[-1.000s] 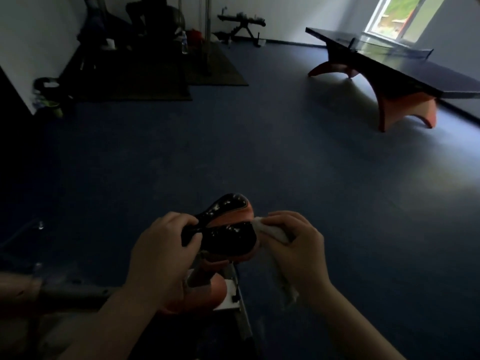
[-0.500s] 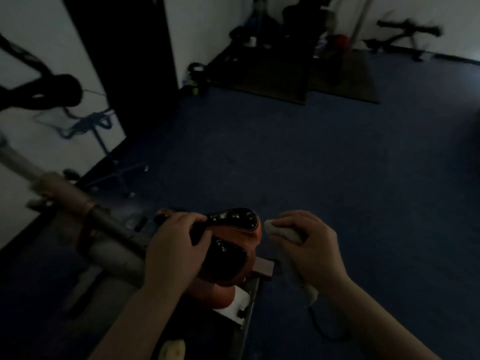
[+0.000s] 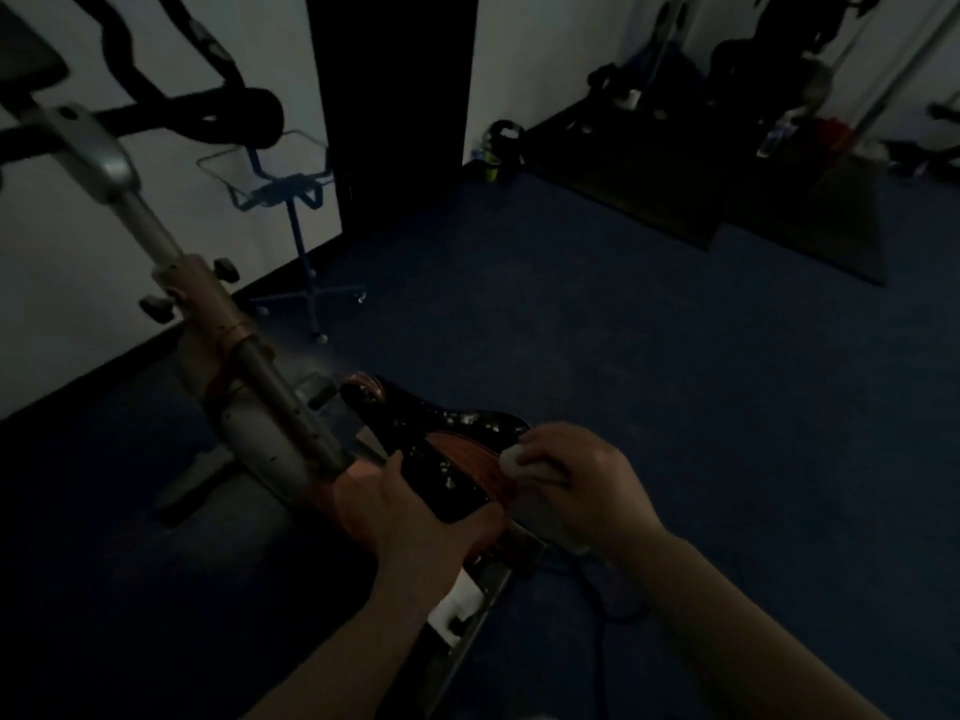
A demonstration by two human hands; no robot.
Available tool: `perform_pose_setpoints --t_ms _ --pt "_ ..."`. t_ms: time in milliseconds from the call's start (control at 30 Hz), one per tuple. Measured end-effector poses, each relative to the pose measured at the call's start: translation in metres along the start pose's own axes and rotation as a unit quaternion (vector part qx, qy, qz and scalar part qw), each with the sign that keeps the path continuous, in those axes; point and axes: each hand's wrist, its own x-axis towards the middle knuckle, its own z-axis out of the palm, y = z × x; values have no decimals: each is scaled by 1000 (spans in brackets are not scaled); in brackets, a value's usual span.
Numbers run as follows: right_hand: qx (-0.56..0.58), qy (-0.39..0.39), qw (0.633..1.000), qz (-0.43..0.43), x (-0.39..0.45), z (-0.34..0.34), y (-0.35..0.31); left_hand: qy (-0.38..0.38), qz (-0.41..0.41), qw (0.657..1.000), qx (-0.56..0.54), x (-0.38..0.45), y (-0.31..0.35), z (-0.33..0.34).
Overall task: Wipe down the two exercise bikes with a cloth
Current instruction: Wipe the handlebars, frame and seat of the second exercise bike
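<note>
An exercise bike fills the lower left: a black and orange saddle (image 3: pixel 441 433), a grey frame tube (image 3: pixel 260 387) that rises to the upper left, and black handlebars (image 3: pixel 208 106) against the wall. My left hand (image 3: pixel 400 517) grips the near end of the saddle from the left. My right hand (image 3: pixel 576 475) holds a white cloth (image 3: pixel 519 462) pressed against the saddle's right side. More of the cloth hangs below that hand. The room is dim and only this one bike is clear to me.
A blue stand on castors (image 3: pixel 296 200) stands by the white wall, next to a dark doorway (image 3: pixel 389 96). Dark mats and gym gear (image 3: pixel 753 122) lie at the back right. Blue carpet (image 3: pixel 675 381) covers the floor. A cable runs on the floor under my right arm.
My view has swung left and down, away from the table tennis table, bringing the frame and handlebars in. My left hand slid to the saddle's near end. The cloth has gone back against the saddle's right side.
</note>
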Motion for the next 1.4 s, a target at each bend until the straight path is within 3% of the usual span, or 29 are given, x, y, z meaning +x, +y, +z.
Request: perform_pose_setpoints --t_ms 167,300,433,567,667,733,767,833,967,1033,1100,1300,1333,1400 --pt "-16 -81 980 -183 22 2 32 125 -29 992 15 -5 -3 28" --pt "122 -106 965 -207 40 12 63 194 -59 979 11 1 -5 42" --pt "195 -96 952 -217 45 26 80 259 -99 958 -68 2 0 54" --pt "230 -99 955 -159 61 32 72 311 -60 943 -102 1 4 63" --pt "259 -131 956 42 87 30 76 322 -51 941 -92 0 -1 66" --pt "313 -124 925 179 103 20 91 320 -50 943 -84 -3 -3 66" --pt "344 -117 910 203 108 13 97 319 -52 943 -85 -3 -4 65" --pt "378 -123 905 154 108 3 99 314 -50 944 -89 -2 -4 64" --pt "306 -193 919 -160 78 17 87 313 -50 944 -92 1 -9 64" --pt "285 -187 913 -223 76 31 92 317 -49 943 -84 3 -11 65" --pt "295 -163 925 -174 81 37 86 320 -45 943 -80 4 -12 65" --pt "332 -107 926 143 87 38 64 333 -34 939 -77 6 -19 66" --pt "326 -91 931 134 80 34 66 331 -32 940 -75 6 -20 66" --pt "310 -95 946 19 64 27 72 330 -31 940 -77 7 -20 67"
